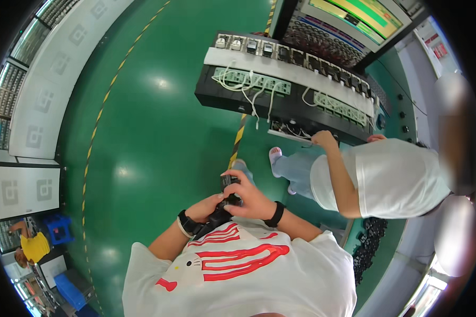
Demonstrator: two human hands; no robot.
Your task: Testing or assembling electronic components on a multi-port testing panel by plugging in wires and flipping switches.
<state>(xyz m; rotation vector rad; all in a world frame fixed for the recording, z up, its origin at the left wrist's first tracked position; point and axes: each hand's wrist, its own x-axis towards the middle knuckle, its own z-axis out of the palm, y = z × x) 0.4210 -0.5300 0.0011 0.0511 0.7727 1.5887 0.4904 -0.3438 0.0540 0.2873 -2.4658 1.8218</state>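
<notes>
- So, both hands are busy with one black gadget [228, 180], held up just in front of the wearer's white T-shirt [269, 280] with the red print, around belly height.
- Left hand [209, 208] looks closed around the lower side of it, with a black watch [191, 226] on that wrist.
- Right hand [248, 199] is curled over the gadget from the other side, thumb and fingers bent onto it. Black band [276, 215] on that wrist. The hands pretty much cover the middle of the thing, so I can't tell exactly what it is.
- Up ahead, well apart from the hands, is a long black table [209, 95] with a row of small devices [253, 46] along its back, two pale green power strips [281, 86] on the front and white cables [258, 108] dangling off.
- A co-worker [391, 177] in a white top stands at the right, with one hand at an open drawer [286, 135] full of wires under that table.
- Behind the table there's a lit screen [362, 18], mostly green and yellow.
- Green floor [158, 121] everywhere, with yellow-and-black tape lines [101, 112].
- Far lower left: someone in yellow [35, 247] beside a blue stool [58, 228].
</notes>
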